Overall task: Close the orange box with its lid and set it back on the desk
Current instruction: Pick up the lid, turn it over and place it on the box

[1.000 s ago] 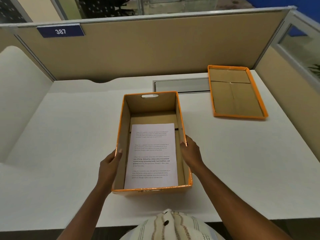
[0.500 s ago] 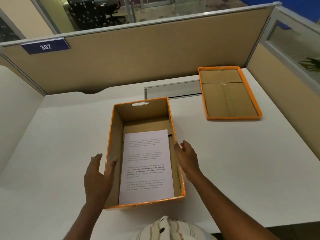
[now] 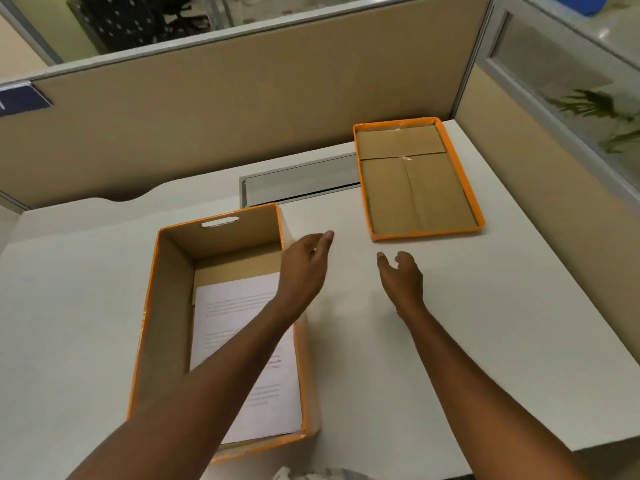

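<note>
The orange box (image 3: 162, 327) stands open on the white desk (image 3: 398, 368) at the near left, with a printed sheet of paper (image 3: 235, 323) lying flat inside. Its orange lid (image 3: 417, 181) lies upside down at the far right, brown inside facing up. My left hand (image 3: 304, 268) reaches across the box's right wall, fingers apart and empty. My right hand (image 3: 401, 278) hovers over bare desk to the right of it, also open and empty. Both hands are short of the lid and touch neither box nor lid.
A grey cable-tray flap (image 3: 298, 183) is set into the desk between box and lid. Beige partition walls (image 3: 242, 116) close off the back and right sides. A plant (image 3: 595, 109) shows behind the right glass panel.
Both hands have let go of the box's sides and moved forward and to the right, toward the lid. The view has swung right; the box stays on the desk.
</note>
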A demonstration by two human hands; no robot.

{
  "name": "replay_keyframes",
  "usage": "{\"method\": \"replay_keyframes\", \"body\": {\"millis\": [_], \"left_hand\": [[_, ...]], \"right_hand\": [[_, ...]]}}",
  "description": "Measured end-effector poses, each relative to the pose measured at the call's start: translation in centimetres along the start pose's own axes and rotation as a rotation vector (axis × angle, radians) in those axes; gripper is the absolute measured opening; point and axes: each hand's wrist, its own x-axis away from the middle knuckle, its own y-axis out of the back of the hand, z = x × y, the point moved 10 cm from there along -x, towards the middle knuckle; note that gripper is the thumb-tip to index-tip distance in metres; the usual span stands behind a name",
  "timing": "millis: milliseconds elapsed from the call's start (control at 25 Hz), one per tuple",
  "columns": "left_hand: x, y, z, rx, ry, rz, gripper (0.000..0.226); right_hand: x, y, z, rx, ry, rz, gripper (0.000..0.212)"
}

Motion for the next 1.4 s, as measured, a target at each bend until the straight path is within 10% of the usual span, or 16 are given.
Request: {"method": "replay_keyframes", "body": {"millis": [520,920,1400], "left_hand": [[-11.0,-13.2,7.0,-0.019,0.446,0.135,0.042],[-16.7,-17.0,7.7,-0.006,0.519,0.156,0.059],[-12.9,-15.1,8.7,-0.181,0.492,0.182,0.013]], "right_hand": [[-16.7,13.4,0.9,0.143,0.046,-0.438,0.057],[-22.3,13.1,0.1,0.377,-0.023,-0.393,0.045],[-19.5,13.0,-0.7,0.447,-0.193,-0.21,0.035]]}}
